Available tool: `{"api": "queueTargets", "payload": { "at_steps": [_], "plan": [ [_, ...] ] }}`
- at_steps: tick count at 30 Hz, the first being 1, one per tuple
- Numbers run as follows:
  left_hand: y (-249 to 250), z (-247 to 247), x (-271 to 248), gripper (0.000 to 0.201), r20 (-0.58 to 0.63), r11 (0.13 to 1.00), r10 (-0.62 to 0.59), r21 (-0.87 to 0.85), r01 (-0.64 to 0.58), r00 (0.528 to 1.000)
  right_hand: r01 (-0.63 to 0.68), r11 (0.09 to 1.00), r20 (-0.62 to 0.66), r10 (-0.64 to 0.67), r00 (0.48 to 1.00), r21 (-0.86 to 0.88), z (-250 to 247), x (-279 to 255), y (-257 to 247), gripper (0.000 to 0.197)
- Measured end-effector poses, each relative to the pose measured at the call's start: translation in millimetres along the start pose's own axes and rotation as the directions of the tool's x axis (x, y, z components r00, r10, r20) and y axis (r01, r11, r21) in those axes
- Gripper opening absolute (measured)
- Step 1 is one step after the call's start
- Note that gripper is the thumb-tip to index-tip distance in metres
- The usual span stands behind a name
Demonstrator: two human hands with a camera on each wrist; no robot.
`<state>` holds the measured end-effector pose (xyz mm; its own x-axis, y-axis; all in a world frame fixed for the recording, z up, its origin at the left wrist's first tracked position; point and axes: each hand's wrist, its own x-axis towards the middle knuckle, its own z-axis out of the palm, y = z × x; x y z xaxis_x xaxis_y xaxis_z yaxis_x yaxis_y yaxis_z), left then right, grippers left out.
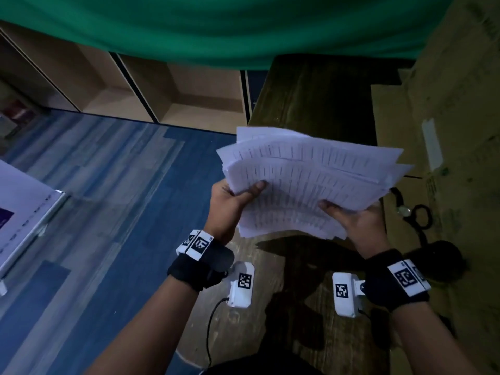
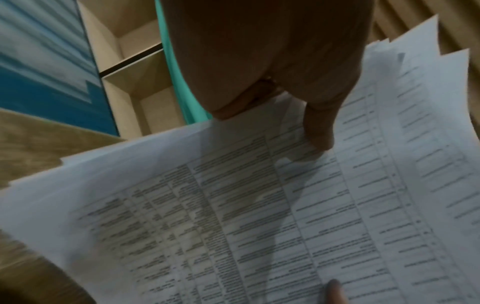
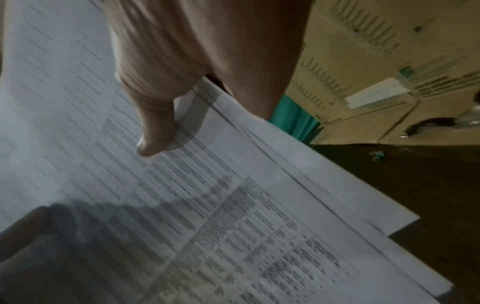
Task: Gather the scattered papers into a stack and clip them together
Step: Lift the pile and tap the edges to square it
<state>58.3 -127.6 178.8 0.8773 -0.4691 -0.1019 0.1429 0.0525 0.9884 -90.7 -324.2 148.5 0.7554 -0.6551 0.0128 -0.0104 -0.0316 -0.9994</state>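
A loose, uneven stack of printed papers (image 1: 305, 182) is held in the air above a dark wooden table (image 1: 305, 101). My left hand (image 1: 235, 196) grips its left edge, thumb on top of the sheets. My right hand (image 1: 351, 215) grips the near right edge, thumb on top too. The left wrist view shows the papers (image 2: 259, 205) fanned out with my thumb (image 2: 319, 131) pressing on them. In the right wrist view the papers (image 3: 207, 195) slant across, my thumb (image 3: 153, 133) on top. A small teal binder clip (image 3: 378, 155) lies on the table beyond.
Black-handled scissors (image 1: 414, 212) lie on a cardboard box (image 1: 443, 131) at the right. Wooden shelves (image 1: 135, 85) and a green curtain (image 1: 216, 28) stand behind. Blue floor (image 1: 108, 185) spreads to the left, with a white board (image 1: 24, 209) at the left edge.
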Motion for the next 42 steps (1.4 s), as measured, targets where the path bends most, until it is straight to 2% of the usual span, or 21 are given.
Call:
{"api": "queueTargets", "payload": {
  "at_steps": [3,5,7,10,12,14,15,16,19,21,23,27,31,33,37,39,41,42],
  "plan": [
    [-20,-3,-6,0.040,-0.038,0.995,-0.077,0.063,0.079,0.996,-0.153,0.988,0.085,0.153,0.984,-0.008,0,-7,9,0.042],
    [-27,-3,-10,0.044,-0.055,0.991,-0.092,0.093,0.097,0.994,-0.194,0.980,0.107,0.197,0.975,-0.033,0,-8,11,0.043],
    [-24,0,-13,0.043,-0.014,0.994,-0.056,0.091,0.057,0.998,-0.180,0.984,0.106,0.180,0.978,-0.014,3,-8,7,0.039],
    [-11,6,-17,0.050,0.040,0.999,0.048,0.002,-0.048,0.998,-0.158,0.987,0.104,0.156,0.982,0.013,7,-8,6,0.046],
    [-2,13,-18,0.062,-0.014,0.993,0.107,-0.047,-0.108,0.994,-0.175,0.985,0.106,0.173,0.979,0.009,10,-8,5,0.049],
    [7,18,-18,0.084,-0.090,0.984,0.170,-0.036,-0.174,0.981,-0.204,0.979,0.109,0.203,0.973,-0.004,13,-9,9,0.052],
    [11,20,-17,0.087,-0.118,0.981,0.191,-0.023,-0.195,0.974,-0.218,0.976,0.100,0.217,0.971,-0.003,14,-9,11,0.055],
    [14,22,-16,0.082,-0.146,0.979,0.198,-0.010,-0.201,0.969,-0.228,0.974,0.093,0.228,0.969,-0.006,15,-9,14,0.058],
    [21,25,-13,0.051,-0.241,0.989,0.147,0.004,-0.150,0.959,-0.290,0.957,0.086,0.291,0.953,-0.023,16,-10,24,0.059],
    [23,27,-11,0.040,-0.285,0.992,0.124,0.003,-0.128,0.951,-0.327,0.945,0.076,0.328,0.942,-0.024,17,-10,30,0.056],
    [25,28,-11,0.034,-0.314,0.991,0.130,0.013,-0.133,0.940,-0.345,0.938,0.067,0.347,0.936,-0.036,17,-11,33,0.052],
    [30,30,-9,0.043,-0.349,0.988,0.152,0.023,-0.154,0.925,-0.369,0.929,0.057,0.370,0.927,-0.037,18,-10,37,0.046],
    [22,32,-5,0.018,-0.422,0.984,0.170,0.122,-0.129,0.890,-0.347,0.936,0.065,0.351,0.934,-0.062,18,-10,37,0.039],
    [16,30,-5,0.015,-0.446,0.984,0.167,0.137,-0.117,0.879,-0.348,0.935,0.059,0.352,0.934,-0.059,18,-10,36,0.039],
    [10,26,-4,0.017,-0.415,0.973,0.201,0.188,-0.132,0.887,-0.320,0.944,0.033,0.323,0.946,-0.082,21,-8,32,0.033],
    [20,21,-7,0.020,-0.344,0.934,0.291,0.305,-0.187,0.893,-0.308,0.943,-0.006,0.310,0.951,-0.123,22,-5,30,0.031],
    [41,14,-10,0.025,-0.165,0.831,0.400,0.480,-0.281,0.902,-0.223,0.959,-0.092,0.209,0.974,-0.176,22,-2,16,0.026],
    [53,9,-11,0.026,-0.029,0.752,0.409,0.577,-0.319,0.912,-0.107,0.961,-0.097,0.085,0.992,-0.256,20,-1,5,0.021]
  ]
}}
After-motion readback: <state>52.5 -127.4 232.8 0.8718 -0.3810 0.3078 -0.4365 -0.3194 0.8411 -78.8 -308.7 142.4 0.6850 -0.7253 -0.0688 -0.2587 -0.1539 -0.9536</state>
